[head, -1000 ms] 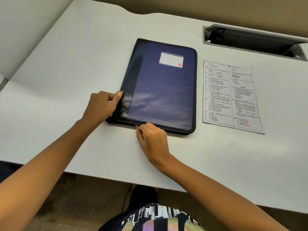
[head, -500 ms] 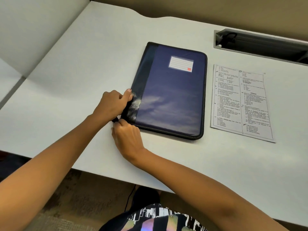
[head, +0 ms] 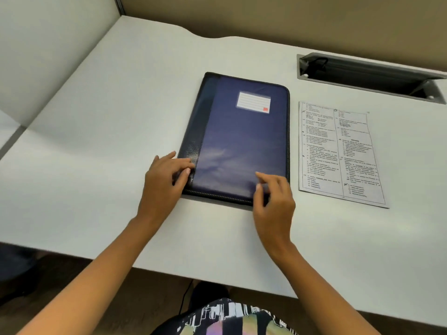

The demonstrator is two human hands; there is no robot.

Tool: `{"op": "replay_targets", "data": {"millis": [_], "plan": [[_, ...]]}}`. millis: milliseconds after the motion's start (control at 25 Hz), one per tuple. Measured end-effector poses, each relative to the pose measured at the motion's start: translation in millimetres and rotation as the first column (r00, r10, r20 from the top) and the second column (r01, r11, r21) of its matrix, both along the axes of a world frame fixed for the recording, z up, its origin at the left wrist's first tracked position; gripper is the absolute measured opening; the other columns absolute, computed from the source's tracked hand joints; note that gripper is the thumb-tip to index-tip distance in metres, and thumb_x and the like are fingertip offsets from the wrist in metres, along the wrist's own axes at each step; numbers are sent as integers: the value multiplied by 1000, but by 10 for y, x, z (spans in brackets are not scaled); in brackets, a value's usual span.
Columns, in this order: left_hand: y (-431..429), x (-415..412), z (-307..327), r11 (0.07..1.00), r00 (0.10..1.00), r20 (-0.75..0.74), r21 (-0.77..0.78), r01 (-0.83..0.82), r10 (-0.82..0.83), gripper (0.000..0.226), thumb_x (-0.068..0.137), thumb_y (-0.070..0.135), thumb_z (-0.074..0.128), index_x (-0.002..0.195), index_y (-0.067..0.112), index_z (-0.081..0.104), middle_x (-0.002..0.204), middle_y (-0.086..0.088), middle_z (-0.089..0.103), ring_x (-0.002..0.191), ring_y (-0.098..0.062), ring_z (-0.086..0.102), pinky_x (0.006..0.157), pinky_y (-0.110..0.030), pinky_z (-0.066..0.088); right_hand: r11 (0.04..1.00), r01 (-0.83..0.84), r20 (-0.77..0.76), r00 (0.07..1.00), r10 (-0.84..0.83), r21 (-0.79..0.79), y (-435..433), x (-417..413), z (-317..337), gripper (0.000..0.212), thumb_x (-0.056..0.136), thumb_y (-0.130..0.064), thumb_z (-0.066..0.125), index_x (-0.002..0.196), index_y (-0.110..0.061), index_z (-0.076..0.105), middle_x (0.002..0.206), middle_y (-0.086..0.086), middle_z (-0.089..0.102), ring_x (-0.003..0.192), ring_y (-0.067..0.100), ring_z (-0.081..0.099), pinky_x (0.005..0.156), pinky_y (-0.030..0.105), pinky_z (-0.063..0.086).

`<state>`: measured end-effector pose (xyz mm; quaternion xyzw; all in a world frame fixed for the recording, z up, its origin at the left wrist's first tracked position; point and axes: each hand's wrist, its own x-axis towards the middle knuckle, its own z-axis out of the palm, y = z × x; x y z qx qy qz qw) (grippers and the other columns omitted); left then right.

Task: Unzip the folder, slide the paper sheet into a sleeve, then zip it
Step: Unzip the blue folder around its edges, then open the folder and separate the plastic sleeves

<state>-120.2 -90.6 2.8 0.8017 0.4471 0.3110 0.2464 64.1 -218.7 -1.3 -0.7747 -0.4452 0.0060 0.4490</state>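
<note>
folder (head: 242, 141): dark blue zip folder, flat on the white desk, closed, cover up. Darker textured strip along its left (spine) side; white lined label with a small red mark near the top right of the cover. Black zipper edging around the rim; near edge partly hidden, zipper state unclear.
paper sheet (head: 338, 153): single printed sheet, two columns of small text, flat on the desk just right of the folder, not touching it, slightly skewed.

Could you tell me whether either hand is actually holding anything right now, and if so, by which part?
Nothing is clearly held. The left hand rests on the blue zip folder near its spine corner; the right hand hovers, blurred, at its near right corner.
</note>
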Motion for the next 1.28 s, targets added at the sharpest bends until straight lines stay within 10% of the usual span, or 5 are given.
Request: {"op": "replay_targets", "data": {"millis": [280, 480, 840, 1000, 1280], "plan": [[-189, 188, -284, 984, 937, -303, -25, 176, -176, 95, 78, 71, 36, 152, 17, 12, 159, 5, 3, 147, -12, -2, 119, -37, -2, 889, 225, -256, 904, -343, -399, -108, 146, 129, 59, 87, -20, 64, 138, -4, 41, 131, 13, 45, 121, 26, 39, 101, 34, 38], [-196, 226, -322, 987, 905, -414, 74, 140, -97, 100, 77, 78, 24, 151, 11, 14, 159, -1, 11, 147, -21, 6, 119, -45, 9, 914, 232, -440, 819, -368, -332, -125, 156, 294, 52, 90, -23, 61, 137, -9, 45, 133, 8, 49, 125, 23, 46, 106, 33, 40], [-234, 152, -185, 972, 947, 318, -206, 112, -42, 56, 92, 23, 48, 145, 29, 31, 149, 17, 36, 141, -6, 27, 115, -29, 27, 901, 60, -522, 831, 194, 429, 46, -269, 734, 25, 97, -6, 38, 115, -12, 53, 94, -4, 65, 79, 13, 60, 73, 22, 51], [-301, 184, -75, 946, 867, 465, -323, -22, 179, 45, 99, 4, 39, 137, 26, 45, 132, 16, 55, 124, 0, 47, 99, -9, 38, 936, -89, -462, 851, 250, 341, 179, -414, 479, 29, 96, 2, 39, 114, -17, 53, 97, 1, 66, 93, 15, 65, 82, 21, 51], [-155, 29, 145, 624, 671, 341, -746, -233, 658, 41, 98, 54, 21, 87, 24, 46, 71, 8, 34, 63, -7, 34, 61, -21, 34, 956, -258, -138, 961, 239, -140, 190, -261, -145, 49, 95, -9, 27, 141, -18, 39, 141, -5, 45, 131, 6, 40, 113, 25, 30]]}}
